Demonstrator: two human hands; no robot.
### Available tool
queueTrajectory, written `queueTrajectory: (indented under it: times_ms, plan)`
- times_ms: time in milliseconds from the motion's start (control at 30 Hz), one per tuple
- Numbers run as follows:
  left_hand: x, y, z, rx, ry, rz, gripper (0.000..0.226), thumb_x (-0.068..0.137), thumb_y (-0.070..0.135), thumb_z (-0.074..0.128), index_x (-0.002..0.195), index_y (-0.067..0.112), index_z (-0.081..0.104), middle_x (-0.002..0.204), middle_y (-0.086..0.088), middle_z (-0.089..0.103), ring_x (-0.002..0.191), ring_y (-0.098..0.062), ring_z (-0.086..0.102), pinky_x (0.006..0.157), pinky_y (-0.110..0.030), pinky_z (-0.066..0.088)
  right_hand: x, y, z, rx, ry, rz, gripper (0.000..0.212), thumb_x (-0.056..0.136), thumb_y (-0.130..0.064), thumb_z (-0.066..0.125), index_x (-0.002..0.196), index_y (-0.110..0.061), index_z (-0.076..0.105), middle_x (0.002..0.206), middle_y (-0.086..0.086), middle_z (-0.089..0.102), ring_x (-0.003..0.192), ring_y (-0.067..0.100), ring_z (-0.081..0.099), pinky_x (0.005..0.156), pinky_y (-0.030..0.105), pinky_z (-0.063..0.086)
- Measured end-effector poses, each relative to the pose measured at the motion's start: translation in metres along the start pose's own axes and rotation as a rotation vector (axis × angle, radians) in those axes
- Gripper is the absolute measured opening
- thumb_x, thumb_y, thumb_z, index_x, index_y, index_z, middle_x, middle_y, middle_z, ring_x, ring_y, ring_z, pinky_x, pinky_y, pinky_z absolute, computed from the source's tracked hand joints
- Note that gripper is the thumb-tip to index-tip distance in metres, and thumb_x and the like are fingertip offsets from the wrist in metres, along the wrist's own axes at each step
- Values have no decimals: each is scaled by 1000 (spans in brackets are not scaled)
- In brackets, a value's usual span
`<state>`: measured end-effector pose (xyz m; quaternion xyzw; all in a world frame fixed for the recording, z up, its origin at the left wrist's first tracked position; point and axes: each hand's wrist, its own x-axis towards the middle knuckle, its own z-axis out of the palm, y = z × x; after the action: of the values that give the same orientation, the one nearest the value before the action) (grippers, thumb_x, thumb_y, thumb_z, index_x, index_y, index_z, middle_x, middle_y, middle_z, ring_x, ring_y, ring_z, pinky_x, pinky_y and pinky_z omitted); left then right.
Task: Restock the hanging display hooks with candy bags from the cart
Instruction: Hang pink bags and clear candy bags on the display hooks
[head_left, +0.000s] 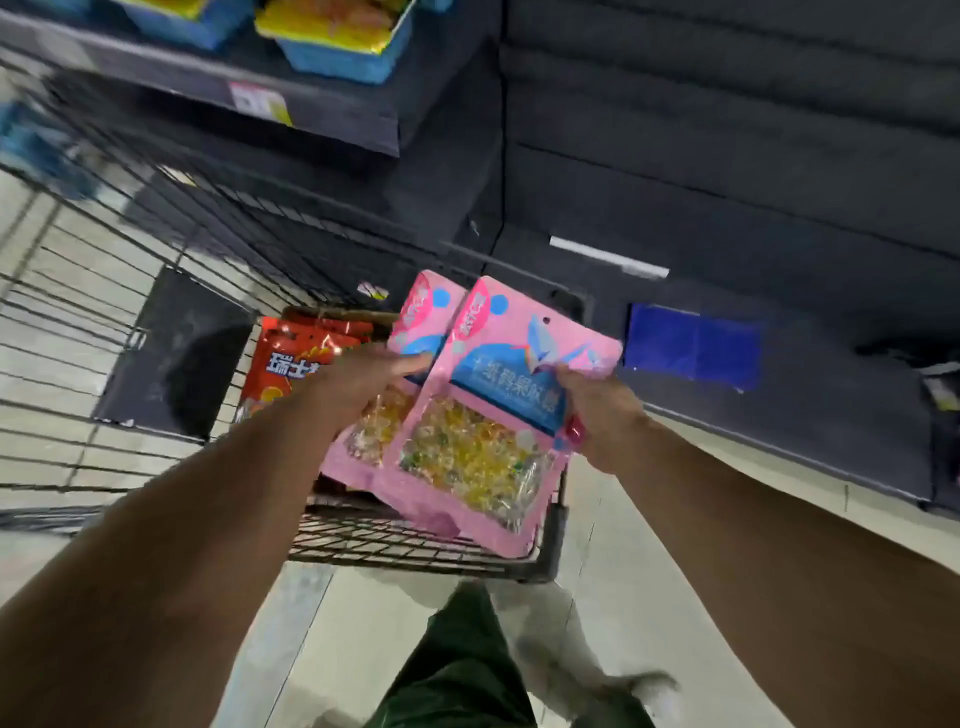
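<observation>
Two pink candy bags with clear windows of yellow sweets are held over the wire cart. My right hand grips the right edge of the front pink bag. My left hand lies flat on the rear pink bag, fingers straight and pointing right. A red candy bag sits in the cart's cardboard box, left of my left hand. No display hooks are in view.
Dark shelving with blue and yellow packs stands at upper left. A dark slat wall fills the right, with a blue panel low down. My green-trousered leg stands behind the cart on pale floor tiles.
</observation>
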<state>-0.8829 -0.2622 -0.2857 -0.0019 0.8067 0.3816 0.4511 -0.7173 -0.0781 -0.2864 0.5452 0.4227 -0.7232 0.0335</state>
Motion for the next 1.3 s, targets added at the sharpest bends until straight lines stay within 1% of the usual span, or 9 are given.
queueTrajectory:
  times_ms: [100, 200, 300, 367, 500, 767, 900, 1200, 1300]
  plan:
    - [-54, 61, 42, -138, 22, 137, 16, 90, 24, 71, 92, 8, 73, 76, -11, 74, 50, -13, 66, 52, -21, 52, -42, -39, -59, 4, 86, -161, 26, 88, -40, 70, 92, -15, 60, 83, 10, 64, 72, 26, 61, 55, 39, 52]
    - [-106, 120, 117, -199, -25, 290, 20, 87, 24, 74, 100, 9, 73, 78, -9, 76, 50, -13, 67, 50, -22, 53, -85, -71, -147, 38, 175, -375, 31, 80, -41, 76, 85, -15, 58, 94, 10, 69, 78, 32, 66, 72, 53, 56]
    - [-156, 172, 218, -213, -136, 445, 9, 90, 14, 71, 95, 7, 71, 76, -6, 76, 50, -9, 67, 49, -19, 52, -137, -87, -256, 171, 263, -490, 17, 87, -24, 73, 82, -15, 59, 95, 9, 70, 74, 28, 67, 50, 34, 55]
    - [-184, 199, 290, -217, -225, 488, 8, 87, 13, 74, 93, 9, 71, 84, -8, 77, 60, -14, 72, 58, -27, 59, -175, -87, -331, 256, 310, -537, 11, 90, -16, 69, 83, -14, 61, 88, 10, 68, 58, 22, 65, 36, 26, 48]
    - [-242, 241, 429, -137, -475, 518, 39, 76, 26, 85, 110, 12, 69, 99, -11, 78, 87, -30, 76, 83, -52, 59, -245, -66, -470, 373, 468, -572, 25, 88, -22, 72, 105, -5, 63, 87, 12, 68, 70, 29, 66, 55, 39, 54]
    - [-301, 280, 629, 31, -837, 590, 32, 82, 21, 79, 111, 11, 71, 104, -14, 76, 89, -31, 75, 76, -40, 59, -309, -21, -647, 607, 692, -661, 15, 90, -16, 69, 102, -12, 61, 95, 12, 73, 79, 31, 72, 49, 42, 59]
    - [-291, 302, 695, 144, -927, 605, 30, 86, 20, 75, 114, 12, 71, 107, -10, 76, 99, -29, 72, 82, -40, 58, -294, -24, -699, 659, 749, -664, 6, 90, -11, 68, 94, -11, 64, 106, 19, 73, 99, 39, 70, 91, 61, 52]
    - [-239, 392, 824, 172, -910, 688, 25, 82, 14, 80, 106, 18, 74, 106, -3, 77, 103, -24, 71, 100, -49, 52, -237, -88, -813, 675, 788, -615, 17, 91, -8, 66, 107, -3, 65, 104, 20, 74, 96, 38, 71, 90, 57, 54]
    - [-230, 417, 859, 134, -913, 661, 30, 70, 30, 89, 96, 21, 79, 105, -2, 77, 104, -28, 71, 102, -53, 49, -231, -111, -847, 660, 790, -615, 18, 91, -9, 66, 108, -5, 64, 98, 17, 75, 83, 31, 74, 73, 47, 62]
